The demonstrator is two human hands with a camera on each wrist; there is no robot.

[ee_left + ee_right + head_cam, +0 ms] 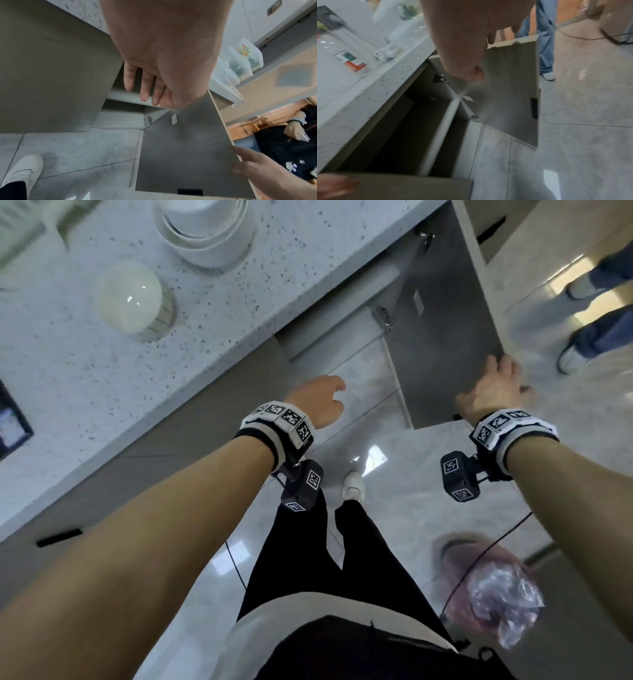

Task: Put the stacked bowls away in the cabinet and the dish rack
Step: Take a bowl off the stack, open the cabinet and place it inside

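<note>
Head view looked down past black trousers and a white shoe (pixel 353 485) on the pale tiled floor (pixel 428 508), with a pink bin lined in clear plastic (pixel 493 587) just to the right. Both wrists wore bands printed with black-and-white square markers; no readable words showed anywhere. The right hand (pixel 493 392) gripped the top edge of the open grey cabinet door (pixel 445 337), fingers curled over it and thumb against the inner face. The left hand (pixel 320 402) hung free in front of the cabinet opening (pixel 412 128), fingers loosely bent, holding nothing. The cabinet looked dark inside, a pale shelf across it, its contents not discernible. Beyond, on the speckled countertop (pixel 239 313), stood the stacked bowls (pixel 205 231), white and nested, with a white dome-shaped object (pixel 132 296) near them.
</note>
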